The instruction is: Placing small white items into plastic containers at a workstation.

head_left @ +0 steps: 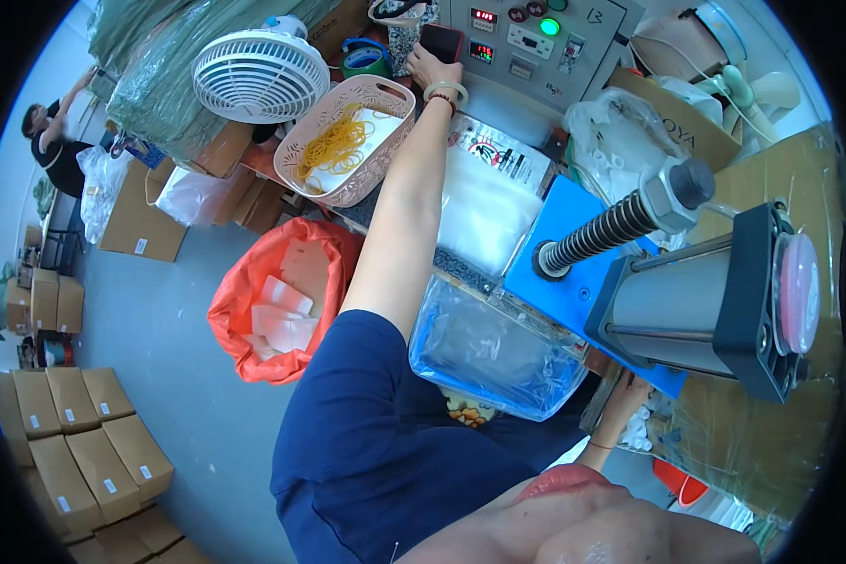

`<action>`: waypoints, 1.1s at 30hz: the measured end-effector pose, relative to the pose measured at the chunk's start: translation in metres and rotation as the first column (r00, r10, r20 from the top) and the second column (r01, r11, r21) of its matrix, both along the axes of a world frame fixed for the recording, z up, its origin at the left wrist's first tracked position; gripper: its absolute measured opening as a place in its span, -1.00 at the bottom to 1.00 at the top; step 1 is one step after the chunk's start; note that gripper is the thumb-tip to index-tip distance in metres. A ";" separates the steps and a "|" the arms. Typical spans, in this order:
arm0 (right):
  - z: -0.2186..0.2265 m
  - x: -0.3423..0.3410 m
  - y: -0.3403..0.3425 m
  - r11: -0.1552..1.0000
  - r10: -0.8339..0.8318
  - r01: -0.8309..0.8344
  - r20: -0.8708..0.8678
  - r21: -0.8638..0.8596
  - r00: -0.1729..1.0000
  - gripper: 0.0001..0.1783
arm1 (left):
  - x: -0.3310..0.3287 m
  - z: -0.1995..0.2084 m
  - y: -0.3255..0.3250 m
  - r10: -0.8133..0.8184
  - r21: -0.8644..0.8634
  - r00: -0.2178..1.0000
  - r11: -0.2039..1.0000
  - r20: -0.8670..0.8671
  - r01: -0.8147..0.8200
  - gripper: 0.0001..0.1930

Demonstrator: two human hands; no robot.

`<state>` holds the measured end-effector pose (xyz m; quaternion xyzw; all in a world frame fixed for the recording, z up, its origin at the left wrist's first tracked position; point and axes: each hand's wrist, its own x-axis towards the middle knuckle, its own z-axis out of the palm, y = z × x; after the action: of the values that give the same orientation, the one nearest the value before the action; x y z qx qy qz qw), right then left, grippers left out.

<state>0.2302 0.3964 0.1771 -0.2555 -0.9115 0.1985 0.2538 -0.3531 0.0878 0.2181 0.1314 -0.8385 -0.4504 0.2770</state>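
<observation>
My left hand point(432, 71) reaches to the far side of the bench, a bangle on its wrist. Its fingers are bent round the lower edge of a dark phone point(442, 43) that stands against the grey control box. My right hand point(627, 392) is low at the right, at the edge of the press's blue plate point(573, 273); its fingers are mostly hidden. Between my arms lie a stack of clear plastic bags point(484, 211) and, nearer me, a blue-edged tray point(503, 352) covered with clear film.
A pink basket point(385, 179) with yellow rubber bands stands left of my forearm, below a white fan point(258, 75). A red-lined bin point(230, 315) is on the floor. The press cylinder point(672, 291) juts out at right. Cartons point(75, 461) are stacked lower left; another person point(54, 141) is far left.
</observation>
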 end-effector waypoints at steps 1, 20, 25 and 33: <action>0.004 -0.002 -0.003 1.000 0.010 -0.010 -0.007 0.001 1.000 -0.74 | 0.003 -0.002 -0.005 0.015 -0.034 1.000 0.999 0.019 -0.014 -0.02; 0.041 0.018 -0.025 0.947 -0.049 -0.028 0.231 0.320 0.972 -0.70 | 0.320 -0.035 -0.027 -0.542 -0.725 0.840 0.570 0.021 0.386 -0.28; 0.036 -0.010 -0.008 0.958 -0.055 0.007 0.159 0.287 0.986 -0.82 | 0.337 -0.020 -0.042 -0.645 -0.748 0.734 0.590 -0.212 0.303 -0.43; 0.043 0.018 -0.019 0.997 0.048 -0.047 -0.026 0.056 0.999 -0.75 | 0.404 -0.063 -0.079 -0.800 -0.681 0.598 0.410 0.052 0.607 -0.67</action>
<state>0.2483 0.3778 0.2202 -0.2240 -0.9189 0.1827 0.2683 0.0506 0.0087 0.1550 -0.4055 -0.8626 -0.2255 0.2016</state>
